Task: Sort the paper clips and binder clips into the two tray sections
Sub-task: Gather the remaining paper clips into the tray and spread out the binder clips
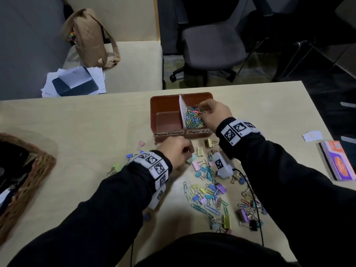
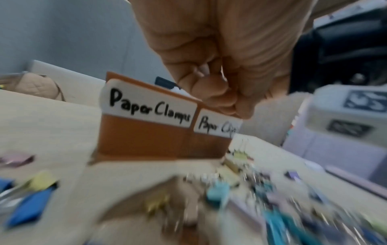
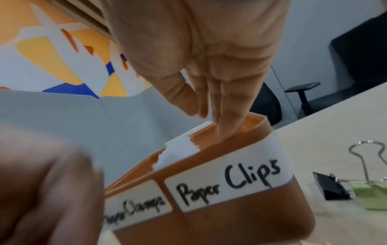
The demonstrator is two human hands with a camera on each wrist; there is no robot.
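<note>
A brown two-section tray [image 1: 163, 96] stands mid-table, labelled "Paper Clamps" on the left and "Paper Clips" on the right [image 2: 146, 140] [image 3: 230, 223]. The left section is empty; coloured paper clips [image 1: 193, 117] fill the right one. My right hand [image 1: 213, 112] [image 3: 209, 66] hangs over the right section, fingers pointing straight down into it, nothing seen between them. My left hand [image 1: 178, 149] [image 2: 220, 66] sits just before the tray, fingers curled, pinching the wire handle of a gold binder clip [image 1: 199, 152] lying on the table. Mixed binder clips and paper clips [image 1: 210, 189] lie scattered nearer me.
A wicker basket [image 1: 25, 170] sits at the table's left edge. An orange booklet [image 1: 339, 160] and a white card [image 1: 313, 135] lie at the right. A green binder clip [image 3: 370, 194] and a black one [image 3: 330, 187] rest right of the tray. An office chair [image 1: 210, 45] stands beyond the table.
</note>
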